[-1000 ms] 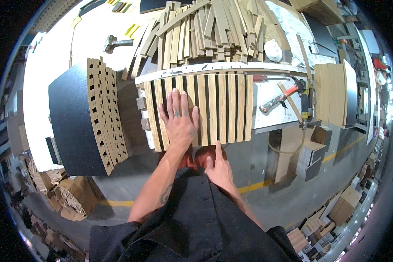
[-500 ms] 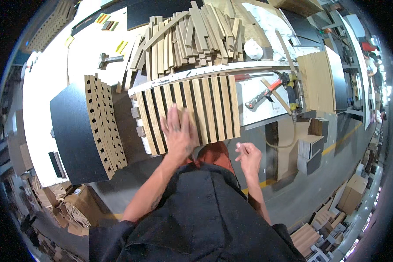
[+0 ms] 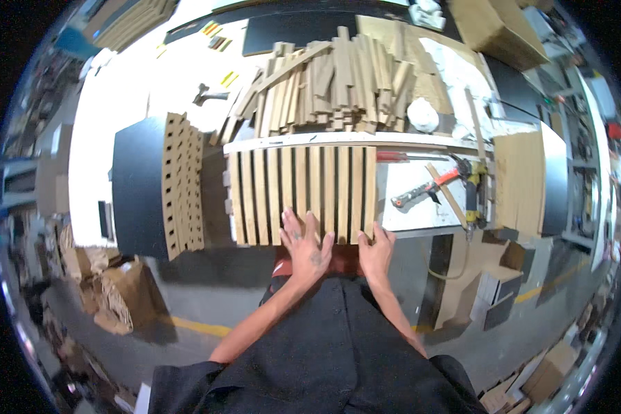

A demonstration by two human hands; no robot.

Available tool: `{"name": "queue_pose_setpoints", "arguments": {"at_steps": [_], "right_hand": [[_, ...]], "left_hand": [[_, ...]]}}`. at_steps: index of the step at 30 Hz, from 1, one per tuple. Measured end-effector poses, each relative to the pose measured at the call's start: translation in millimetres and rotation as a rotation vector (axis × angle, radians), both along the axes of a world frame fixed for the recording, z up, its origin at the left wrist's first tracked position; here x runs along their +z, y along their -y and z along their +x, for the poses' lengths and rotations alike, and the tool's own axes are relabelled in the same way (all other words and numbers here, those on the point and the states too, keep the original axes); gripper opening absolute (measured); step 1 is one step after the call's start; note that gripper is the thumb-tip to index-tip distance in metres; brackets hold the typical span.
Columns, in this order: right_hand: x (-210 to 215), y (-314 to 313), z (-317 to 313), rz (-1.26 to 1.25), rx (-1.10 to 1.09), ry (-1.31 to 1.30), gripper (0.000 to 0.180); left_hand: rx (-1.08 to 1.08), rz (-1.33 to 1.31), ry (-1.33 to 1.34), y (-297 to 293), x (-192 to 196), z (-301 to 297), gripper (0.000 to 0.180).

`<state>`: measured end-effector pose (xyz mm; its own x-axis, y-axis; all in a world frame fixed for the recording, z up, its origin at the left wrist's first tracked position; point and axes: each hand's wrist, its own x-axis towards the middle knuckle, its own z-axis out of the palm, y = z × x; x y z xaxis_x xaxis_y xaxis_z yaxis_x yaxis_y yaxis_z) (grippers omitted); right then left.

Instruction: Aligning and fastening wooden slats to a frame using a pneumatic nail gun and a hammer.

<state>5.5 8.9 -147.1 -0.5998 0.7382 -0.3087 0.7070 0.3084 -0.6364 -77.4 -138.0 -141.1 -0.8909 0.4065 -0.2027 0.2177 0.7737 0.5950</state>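
A slatted wood panel, with pale strips over dark gaps, lies before me on the workbench. My left hand rests on its near edge, open, fingers apart across the strips. At the panel's near right corner, my right hand closes its thumb and fingers about the edge; their undersides are hidden. Just right of the panel lie a hammer with a red and black handle, a thin wood strip and a yellow and black air tool. A red-handled tool sits by the panel's far right corner.
Beyond a white rail, many loose wood strips are heaped. A stack of slatted panels with a black board stands at left. Another hammer lies far left. Stacked panels stand at right, above a hose.
My left hand has slid from the panel's middle to its near edge. My right hand has come from the air onto the near right corner. The panel now looks straighter as the view has turned.
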Motion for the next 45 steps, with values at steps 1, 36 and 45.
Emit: {"name": "queue_pose_setpoints", "arguments": {"at_steps": [1,36,45], "right_hand": [[1.1,-5.5,1.2,-0.015,0.028,-0.002,0.049],[-10.0,-44.5,-2.0,-0.068,0.387,0.001,0.053],[-22.6,-67.3,10.7,-0.135,0.282,-0.1,0.024]], "left_hand": [[0.029,0.001,-0.031,-5.4,-1.1,1.8,0.069],[0.424,0.085,-0.078,-30.2,-1.2,-12.8,0.041],[0.519,0.271,0.094,15.3,32.7,-25.8,0.019]]}}
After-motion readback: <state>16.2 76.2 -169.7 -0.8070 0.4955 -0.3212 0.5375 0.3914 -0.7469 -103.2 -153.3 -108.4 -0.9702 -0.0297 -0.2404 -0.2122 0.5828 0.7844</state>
